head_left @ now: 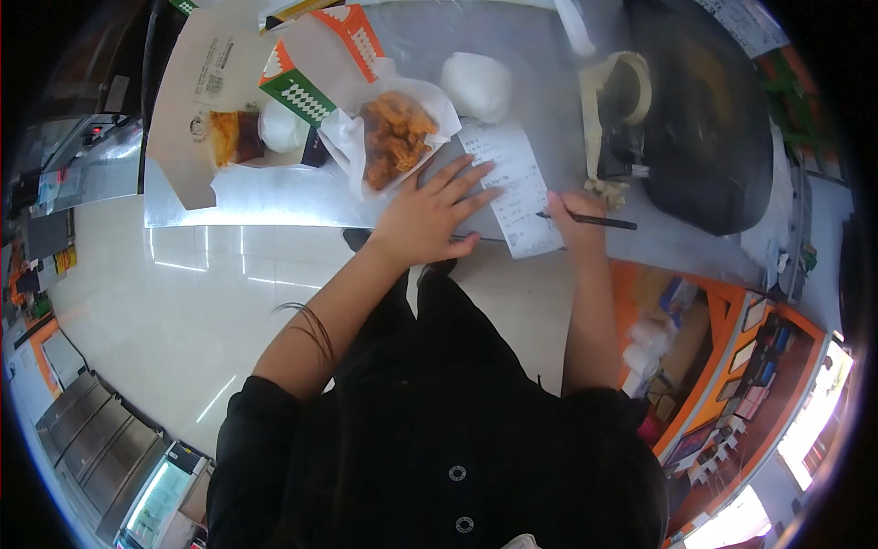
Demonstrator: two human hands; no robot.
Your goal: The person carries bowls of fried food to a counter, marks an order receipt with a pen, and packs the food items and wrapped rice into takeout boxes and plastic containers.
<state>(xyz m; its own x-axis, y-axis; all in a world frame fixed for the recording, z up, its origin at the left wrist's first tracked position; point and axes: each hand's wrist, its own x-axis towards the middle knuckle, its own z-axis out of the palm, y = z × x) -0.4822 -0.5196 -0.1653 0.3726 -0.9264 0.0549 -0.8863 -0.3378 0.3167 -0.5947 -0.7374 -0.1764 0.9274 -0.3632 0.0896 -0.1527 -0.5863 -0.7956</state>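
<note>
Black cloth shirt (457, 403), with pale ring-shaped marks down its front, fills the foreground. Beyond it stretches a grey, shiny metal bench (293, 206), carrying a large dark, rounded mass (704, 119) at the right and an open orange, green and white card box (329, 64) at the left. Just beside the box, brown fried pieces (398, 137) sit in white paper. Between these lies a long white paper slip (517, 197) with dark writing, its lower end at the bench's near edge.

The left hand (425, 215) lies palm down with fingers spread, their tips on the slip's left side. The right hand (583, 215) pinches a slim black pen (605, 221), angled over the slip's right side.

Writing cleanly likely calls for firm left-hand pressure close to the pen point and short, light strokes, especially where the paper meets the edge.

The writing is too small to read, whether the pen point touches paper cannot be told, and the dark mass's nature is unclear.
</note>
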